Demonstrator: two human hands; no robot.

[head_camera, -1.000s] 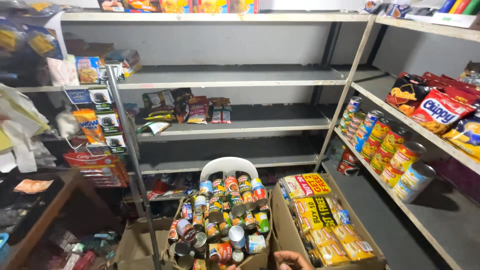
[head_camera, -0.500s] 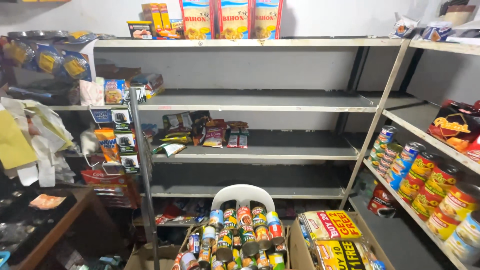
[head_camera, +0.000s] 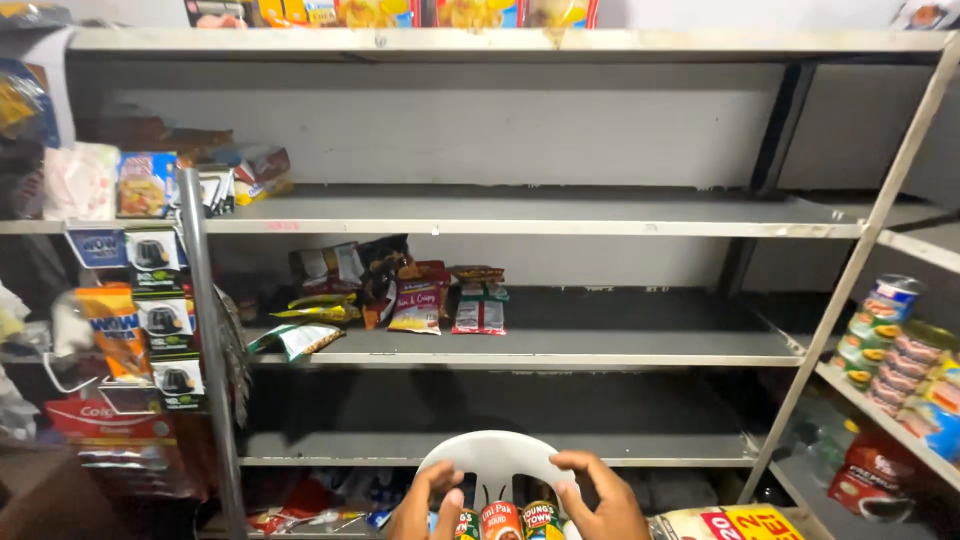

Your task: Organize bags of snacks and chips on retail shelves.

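Mid shelf (head_camera: 620,345) open right; snack packets (head_camera: 420,300) block left.

A long grey metal shelving unit (head_camera: 520,215) fills the view, set against a pale plastered wall (head_camera: 450,130). Its boards are dusty and scuffed, with lighter front edges. A slanted metal upright (head_camera: 850,270) stands at the right end, where a second shelving unit (head_camera: 900,400) runs off along the right side. A dull metal pole (head_camera: 205,340) rises at the left end of the shelves. The wall behind the upper shelf is lit evenly, while the gaps under the lower boards lie in deep shadow. At the lower left corner a brown wooden surface (head_camera: 40,500) shows dimly.
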